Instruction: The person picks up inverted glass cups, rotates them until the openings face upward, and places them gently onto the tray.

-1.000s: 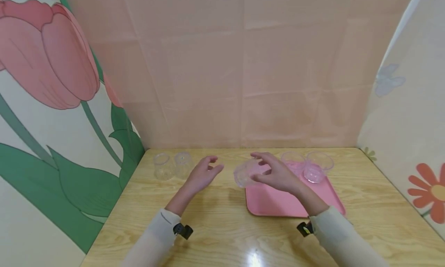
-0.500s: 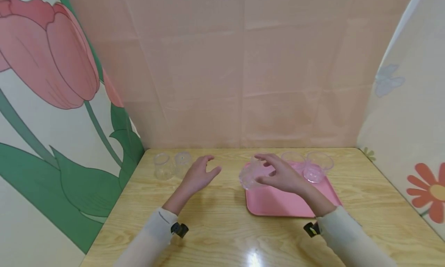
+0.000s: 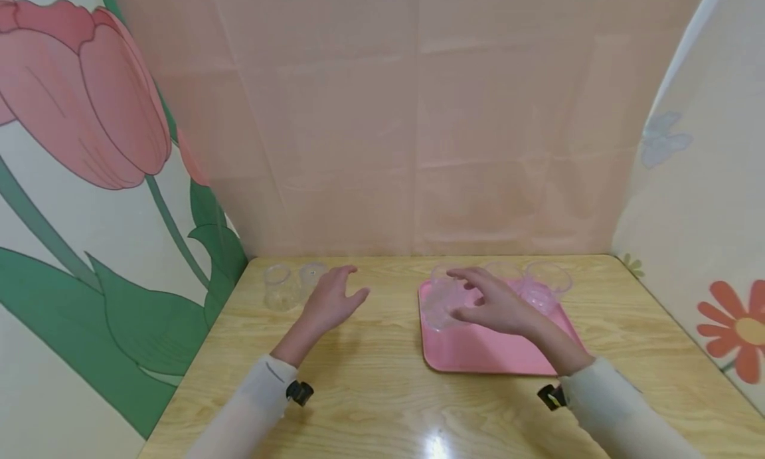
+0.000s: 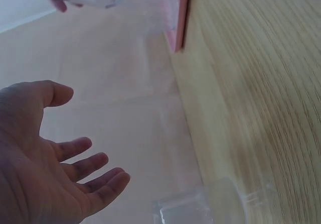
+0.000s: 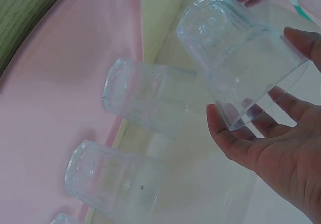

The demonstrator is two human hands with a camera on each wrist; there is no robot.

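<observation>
My right hand (image 3: pixel 496 303) holds a clear plastic cup (image 5: pixel 246 63) near its rim, thumb on one side and fingers on the other. In the head view that cup is tilted above the left part of the pink tray (image 3: pixel 496 353). Several similar clear cups (image 5: pixel 143 96) stand along the tray's far side, one of them partly behind the held cup in the head view. My left hand (image 3: pixel 331 301) is in the air over the table, fingers spread and holding nothing. Just left of it stand two clear cups (image 3: pixel 281 289), the nearer one partly hidden by the hand.
The wooden table (image 3: pixel 370 392) ends at a pinkish cloth backdrop (image 3: pixel 412 147). Flower-printed panels (image 3: pixel 119 113) border the left and right sides. A low raised rim (image 3: pixel 422 339) runs round the tray.
My right hand has carried the cup rightward from beside the tray's left edge to over the tray. The left hand has drifted a little leftward, still holding nothing.
</observation>
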